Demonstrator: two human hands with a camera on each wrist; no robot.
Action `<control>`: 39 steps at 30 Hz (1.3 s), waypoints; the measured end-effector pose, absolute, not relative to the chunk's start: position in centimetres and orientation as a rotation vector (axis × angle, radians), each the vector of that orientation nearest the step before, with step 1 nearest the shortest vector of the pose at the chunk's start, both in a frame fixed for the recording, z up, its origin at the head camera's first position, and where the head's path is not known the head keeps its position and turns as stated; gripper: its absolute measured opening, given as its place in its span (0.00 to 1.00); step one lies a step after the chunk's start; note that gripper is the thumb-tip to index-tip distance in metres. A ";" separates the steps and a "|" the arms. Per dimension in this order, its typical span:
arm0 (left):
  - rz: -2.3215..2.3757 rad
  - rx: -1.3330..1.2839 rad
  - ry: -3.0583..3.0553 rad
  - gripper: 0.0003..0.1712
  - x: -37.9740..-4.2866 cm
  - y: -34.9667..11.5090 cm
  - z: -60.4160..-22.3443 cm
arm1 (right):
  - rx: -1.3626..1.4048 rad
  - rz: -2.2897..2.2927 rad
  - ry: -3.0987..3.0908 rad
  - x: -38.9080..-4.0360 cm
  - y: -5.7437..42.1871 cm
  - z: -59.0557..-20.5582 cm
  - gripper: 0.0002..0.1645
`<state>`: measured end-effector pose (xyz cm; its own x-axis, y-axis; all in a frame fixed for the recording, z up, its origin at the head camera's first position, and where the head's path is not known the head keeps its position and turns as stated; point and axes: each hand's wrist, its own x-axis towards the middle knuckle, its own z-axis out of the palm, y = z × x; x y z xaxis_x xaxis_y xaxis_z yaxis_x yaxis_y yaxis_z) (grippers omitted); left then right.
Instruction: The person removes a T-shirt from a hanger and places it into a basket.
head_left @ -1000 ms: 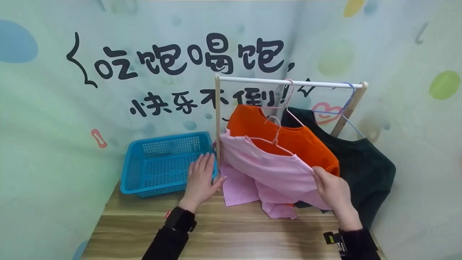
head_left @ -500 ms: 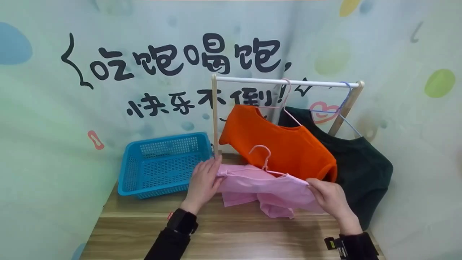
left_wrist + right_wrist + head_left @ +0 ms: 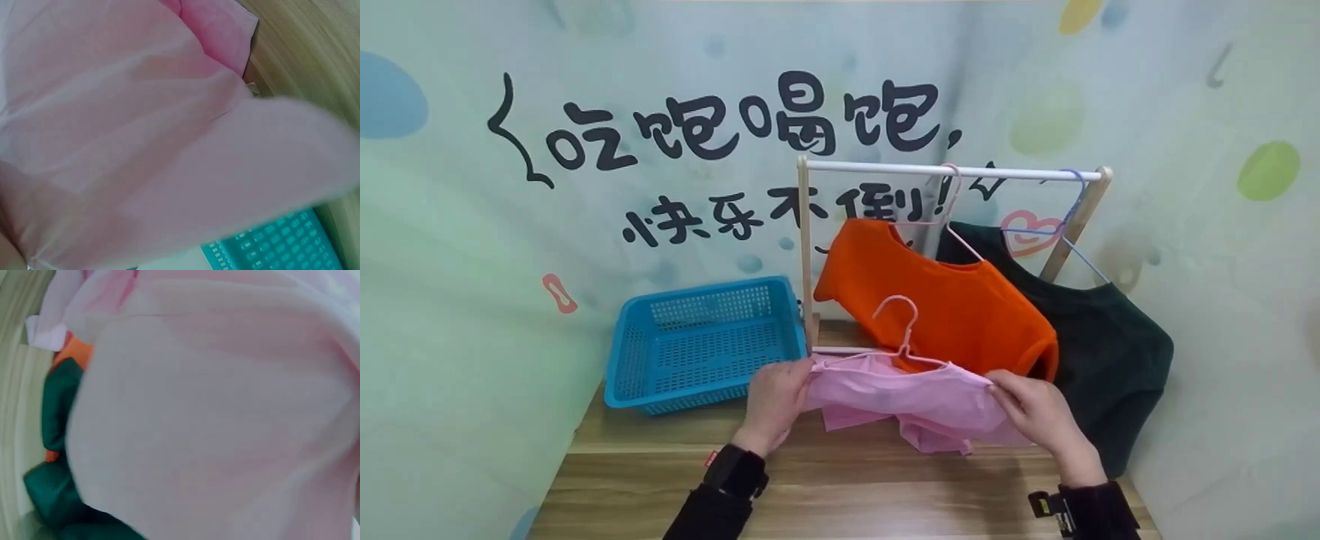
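**Pink shirt held flat over the bench**

Both hands grip one thin, soft pink shirt (image 3: 907, 394) on its pink wire hanger (image 3: 901, 330); the left hand (image 3: 775, 401) has its fingers curled round the left shoulder, the right hand (image 3: 1035, 409) pinches the right shoulder; the cloth sags in folds above the middle of the wood-grain bench (image 3: 847, 487). Two more shirts hang from the white-barred rack (image 3: 945, 171) at the back right corner: one orange (image 3: 952, 307), one dark green (image 3: 1110, 352). One perforated blue plastic basket (image 3: 701, 341) sits at the back left corner.
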<state>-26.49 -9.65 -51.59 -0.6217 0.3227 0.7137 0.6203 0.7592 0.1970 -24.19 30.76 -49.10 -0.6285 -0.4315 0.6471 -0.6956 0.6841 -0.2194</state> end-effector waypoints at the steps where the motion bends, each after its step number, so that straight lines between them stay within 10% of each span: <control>1: -0.577 -0.694 -2.290 0.06 -26.4 -9.6 -51.6 | 0.852 0.648 -2.367 -24.1 30.5 -48.8 0.18; 9: -0.482 -0.714 -2.324 0.07 -26.1 -8.9 -51.6 | 0.858 0.919 -2.440 -24.8 26.1 -45.6 0.26; 20: -0.511 -0.720 -2.326 0.07 -25.9 -8.3 -52.2 | 0.873 1.216 -2.495 -25.6 20.5 -44.5 0.14; 39: -0.836 -0.596 -2.163 0.10 -26.8 -11.6 -51.1 | 0.523 1.364 -2.318 -27.6 22.6 -43.2 0.04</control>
<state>-26.82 -11.57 -51.06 -0.6263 0.1529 0.7644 0.6271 0.6814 0.3774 -27.59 22.63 -43.22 -0.8504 -0.1151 0.5135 -0.5048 0.4541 -0.7342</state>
